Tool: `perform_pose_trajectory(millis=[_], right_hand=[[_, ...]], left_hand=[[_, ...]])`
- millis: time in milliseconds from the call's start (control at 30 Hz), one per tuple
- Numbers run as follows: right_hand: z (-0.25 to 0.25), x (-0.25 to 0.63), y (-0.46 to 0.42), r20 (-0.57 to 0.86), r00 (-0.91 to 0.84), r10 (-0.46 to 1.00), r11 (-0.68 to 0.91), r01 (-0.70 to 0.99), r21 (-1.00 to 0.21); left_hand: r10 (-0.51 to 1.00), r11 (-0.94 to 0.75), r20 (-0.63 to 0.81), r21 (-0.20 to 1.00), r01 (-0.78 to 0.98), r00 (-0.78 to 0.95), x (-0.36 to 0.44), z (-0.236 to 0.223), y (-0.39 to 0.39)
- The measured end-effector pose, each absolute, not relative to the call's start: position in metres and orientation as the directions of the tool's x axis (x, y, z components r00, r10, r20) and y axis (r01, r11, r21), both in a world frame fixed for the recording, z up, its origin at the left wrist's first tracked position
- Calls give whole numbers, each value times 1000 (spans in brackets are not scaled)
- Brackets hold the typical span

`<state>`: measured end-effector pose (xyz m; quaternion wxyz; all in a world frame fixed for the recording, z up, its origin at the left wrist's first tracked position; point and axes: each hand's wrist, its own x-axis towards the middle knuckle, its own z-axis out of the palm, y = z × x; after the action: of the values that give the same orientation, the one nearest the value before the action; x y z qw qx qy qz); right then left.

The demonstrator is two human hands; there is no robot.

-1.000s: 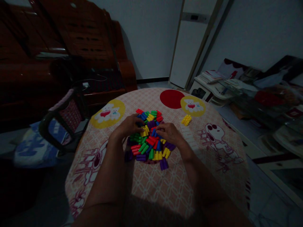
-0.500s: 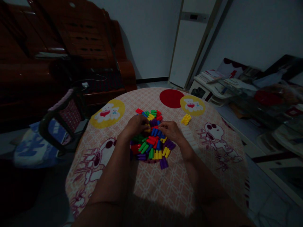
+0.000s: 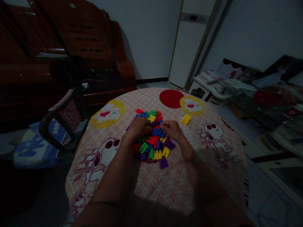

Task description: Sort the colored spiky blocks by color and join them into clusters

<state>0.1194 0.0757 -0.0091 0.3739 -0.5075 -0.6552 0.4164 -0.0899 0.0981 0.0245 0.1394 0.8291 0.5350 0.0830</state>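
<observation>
A pile of plastic building blocks (image 3: 153, 140) in red, blue, green, yellow and purple lies mid-table. My left hand (image 3: 140, 127) reaches over the pile's left side, fingers curled; a bit of a yellow block (image 3: 149, 126) shows at the fingertips, mostly covered by the hand. At the pile's right edge, my right hand (image 3: 172, 130) has thumb and fingers pinched together, and whatever is in them is too small to make out. Apart from the pile, beyond my right hand, sits a cluster of yellow blocks (image 3: 186, 119).
A patterned cloth covers the round table (image 3: 163, 189). To the left stand a chair (image 3: 63, 119) and a wooden bench (image 3: 94, 47). Papers (image 3: 209, 75) and other clutter cover the low cabinet on the right. One purple block (image 3: 163, 163) lies at the pile's near edge.
My left hand has shifted slightly right and turned over the pile, hiding more of the yellow block. The right hand's fingertips have drawn back a little to the right.
</observation>
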Motion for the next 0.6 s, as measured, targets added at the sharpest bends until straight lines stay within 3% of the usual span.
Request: perform_pose_trajectory(millis=[133, 367, 600], right_hand=[[-12, 121, 78, 70, -188, 980, 128, 319, -939], [-3, 113, 74, 58, -166, 984, 97, 236, -967], [-1, 124, 79, 89, -146, 985, 125, 259, -958]], left_hand=[[937, -332, 33, 400, 854, 349, -104, 28, 99], [958, -283, 192, 741, 609, 212, -86, 24, 97], [912, -386, 274, 824, 415, 304, -49, 21, 86]])
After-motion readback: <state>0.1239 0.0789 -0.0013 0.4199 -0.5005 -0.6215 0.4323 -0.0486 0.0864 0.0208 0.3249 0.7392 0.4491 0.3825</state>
